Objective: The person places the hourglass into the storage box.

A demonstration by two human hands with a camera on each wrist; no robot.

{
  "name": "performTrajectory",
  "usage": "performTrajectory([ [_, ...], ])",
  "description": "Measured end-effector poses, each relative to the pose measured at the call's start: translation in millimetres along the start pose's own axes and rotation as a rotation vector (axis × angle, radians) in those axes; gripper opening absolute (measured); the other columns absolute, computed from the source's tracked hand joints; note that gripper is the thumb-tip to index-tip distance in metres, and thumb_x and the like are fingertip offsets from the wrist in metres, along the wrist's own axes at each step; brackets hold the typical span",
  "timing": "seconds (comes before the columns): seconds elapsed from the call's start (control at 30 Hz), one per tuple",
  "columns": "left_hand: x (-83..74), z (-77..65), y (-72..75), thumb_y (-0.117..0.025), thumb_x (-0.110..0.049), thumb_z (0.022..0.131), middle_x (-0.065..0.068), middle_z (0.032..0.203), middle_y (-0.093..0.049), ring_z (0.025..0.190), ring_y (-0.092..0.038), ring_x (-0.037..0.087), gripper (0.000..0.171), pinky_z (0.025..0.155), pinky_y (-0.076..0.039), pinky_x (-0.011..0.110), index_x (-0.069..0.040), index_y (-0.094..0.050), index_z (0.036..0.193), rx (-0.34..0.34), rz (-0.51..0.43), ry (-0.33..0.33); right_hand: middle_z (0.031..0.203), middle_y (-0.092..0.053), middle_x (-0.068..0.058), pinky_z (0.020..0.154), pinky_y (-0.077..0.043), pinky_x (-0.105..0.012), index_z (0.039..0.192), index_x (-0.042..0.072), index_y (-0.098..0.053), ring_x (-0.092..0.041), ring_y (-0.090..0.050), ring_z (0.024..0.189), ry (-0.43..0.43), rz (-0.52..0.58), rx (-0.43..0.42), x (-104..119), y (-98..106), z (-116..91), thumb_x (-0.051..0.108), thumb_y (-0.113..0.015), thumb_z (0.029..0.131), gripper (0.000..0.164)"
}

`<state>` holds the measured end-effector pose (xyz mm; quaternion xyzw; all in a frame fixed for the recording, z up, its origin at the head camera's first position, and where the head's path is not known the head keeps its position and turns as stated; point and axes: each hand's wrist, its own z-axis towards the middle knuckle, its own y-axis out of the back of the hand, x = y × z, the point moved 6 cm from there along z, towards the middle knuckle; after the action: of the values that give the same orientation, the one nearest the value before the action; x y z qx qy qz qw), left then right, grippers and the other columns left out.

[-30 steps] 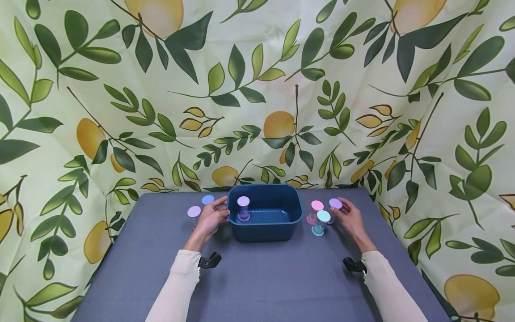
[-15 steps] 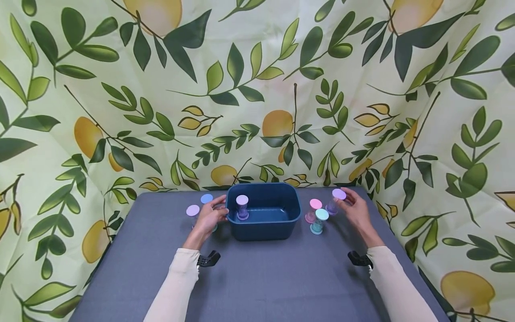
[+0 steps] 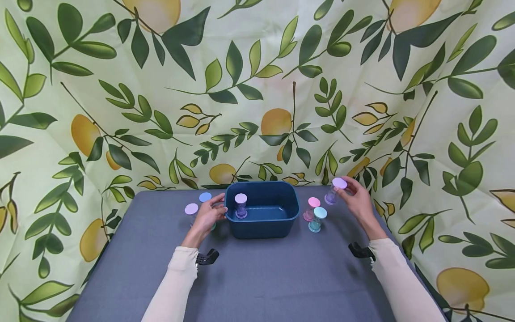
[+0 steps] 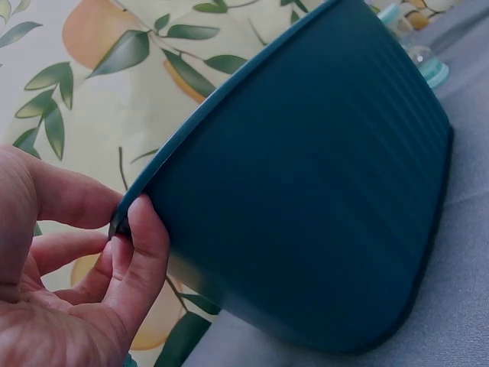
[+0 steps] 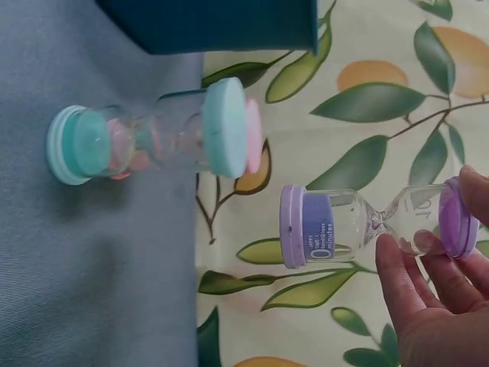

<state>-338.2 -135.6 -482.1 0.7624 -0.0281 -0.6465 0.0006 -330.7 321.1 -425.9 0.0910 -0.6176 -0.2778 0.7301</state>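
My left hand (image 3: 206,219) pinches the left rim of a dark blue plastic bin (image 3: 261,230), thumb and fingers on either side of the edge in the left wrist view. Inside the bin, at its left end, a purple hourglass (image 3: 241,206) stands upright. Over the table's back right part, my right hand (image 3: 358,203) holds another purple hourglass (image 5: 317,229) by its top cap, slightly tilted. Its sand lies in the lower bulb, as the right wrist view shows. Left of that hand stand a pink hourglass (image 3: 310,212) and a teal hourglass (image 3: 318,219), close together.
Beside my left hand stand a lilac-capped hourglass (image 3: 191,209) and a blue-capped hourglass (image 3: 205,197), both partly hidden by it. A grey cloth covers the table (image 3: 261,277). Leaf-and-lemon patterned fabric (image 3: 241,107) hangs right behind and along the sides.
My right hand has lifted the purple hourglass away from the pink and teal ones, up and to the right. The left hand stays at the bin's rim.
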Motion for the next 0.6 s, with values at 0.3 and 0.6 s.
performTrajectory([
  [0.3,1.9,0.9,1.9,-0.057,0.002,0.092,0.018,0.138,-0.052,0.095,-0.061,0.016,0.054,0.067,-0.056,0.023,-0.006,-0.046,0.145,-0.011,0.02,0.014,0.137,-0.056,-0.019,0.079,-0.042,-0.004,0.142,0.008,-0.05,-0.033,-0.054,0.126,0.033,0.013,0.009,22.5,-1.3,0.1,0.037,-0.068,0.091,0.061],
  [0.6,1.6,2.3,1.5,-0.057,0.002,0.092,0.019,0.139,-0.051,0.094,-0.061,0.013,0.054,0.068,-0.055,0.021,-0.005,-0.047,0.144,0.0,0.013,0.005,0.13,-0.058,-0.015,0.077,-0.046,-0.005,0.14,0.008,-0.052,0.006,-0.053,0.101,0.085,0.079,0.026,49.5,-6.5,-1.5,0.032,-0.072,0.089,0.06],
])
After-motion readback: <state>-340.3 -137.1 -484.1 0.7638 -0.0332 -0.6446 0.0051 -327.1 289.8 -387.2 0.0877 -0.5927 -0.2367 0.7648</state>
